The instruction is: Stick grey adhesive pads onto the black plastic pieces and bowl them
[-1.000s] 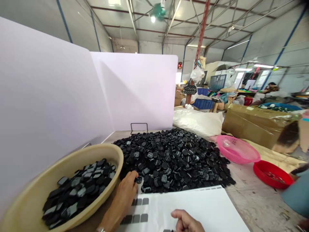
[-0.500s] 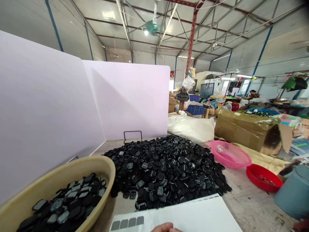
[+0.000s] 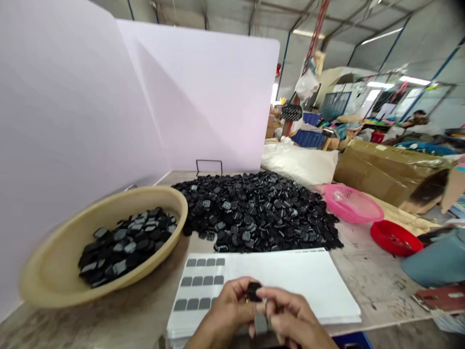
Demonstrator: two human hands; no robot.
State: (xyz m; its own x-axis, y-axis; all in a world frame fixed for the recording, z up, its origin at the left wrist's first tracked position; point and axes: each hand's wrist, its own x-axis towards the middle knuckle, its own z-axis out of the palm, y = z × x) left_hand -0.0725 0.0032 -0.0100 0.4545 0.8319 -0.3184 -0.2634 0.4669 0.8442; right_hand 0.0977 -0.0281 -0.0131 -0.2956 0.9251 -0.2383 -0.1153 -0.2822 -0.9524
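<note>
Over the front of a stack of white sheets (image 3: 283,271) both my hands meet around a small black piece (image 3: 254,291). My left hand (image 3: 230,308) pinches it with bent fingers. From the right, the fingertips of my right hand (image 3: 292,312) close on its edge. A small grey tab with rounded corners (image 3: 260,322) shows below, between the hands; which fingers hold it is not clear. Rows of similar grey tabs (image 3: 197,281) line the left side of the top sheet. Motion blurs the fingers somewhat.
Behind the sheets lies a wide heap of black pieces (image 3: 254,208). A beige basin (image 3: 47,271) with more pieces stands left. To the right are a pink basket (image 3: 354,203), a red dish (image 3: 395,237) and a blue-grey container (image 3: 436,257). White panels (image 3: 207,97) stand behind.
The view has tilted down, bringing the sheets and more of both hands into sight. Earlier only fingertips showed at the bottom edge; now the black piece is visible between the hands.
</note>
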